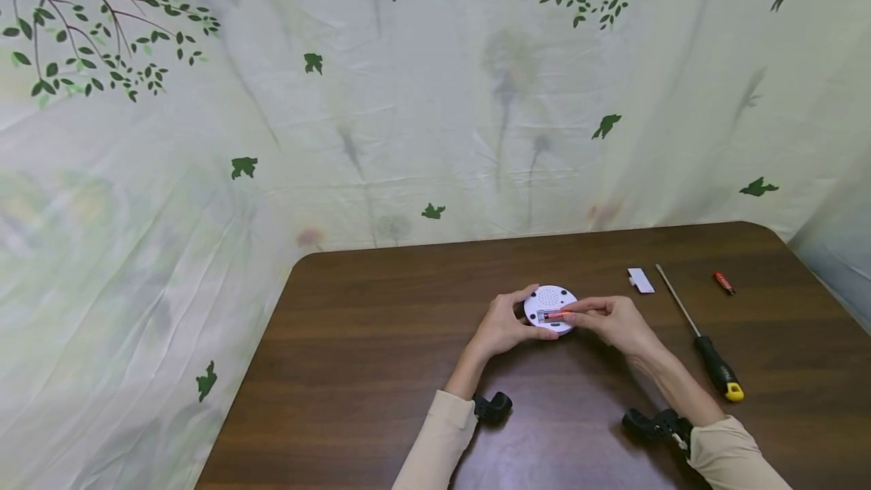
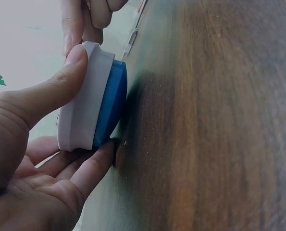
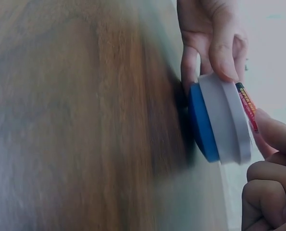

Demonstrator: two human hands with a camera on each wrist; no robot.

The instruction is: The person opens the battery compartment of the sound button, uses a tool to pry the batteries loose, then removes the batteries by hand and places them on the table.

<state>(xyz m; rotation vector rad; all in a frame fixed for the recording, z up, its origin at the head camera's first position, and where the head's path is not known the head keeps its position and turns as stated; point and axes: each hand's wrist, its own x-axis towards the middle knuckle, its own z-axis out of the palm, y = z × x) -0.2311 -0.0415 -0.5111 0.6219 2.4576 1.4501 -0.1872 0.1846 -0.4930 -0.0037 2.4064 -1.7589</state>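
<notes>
A round white device (image 1: 553, 296) with a blue domed side (image 2: 112, 103) is held just over the table, its white face with small holes and a narrow battery slot turned up. My left hand (image 1: 502, 326) grips its left edge, thumb on the rim and fingers round the far side and below. Between thumb and fingertips my right hand (image 1: 618, 325) pinches a red AAA-looking battery (image 3: 247, 103), which lies at the slot, slightly tilted to the face in the right wrist view. How deep it sits in the slot is hidden.
On the wooden table (image 1: 381, 369), right of the hands, lie a small white battery cover (image 1: 641, 280), a long screwdriver (image 1: 712, 364) with a black and yellow handle, and another red battery (image 1: 724, 283). A leaf-printed curtain (image 1: 435, 119) hangs behind the table.
</notes>
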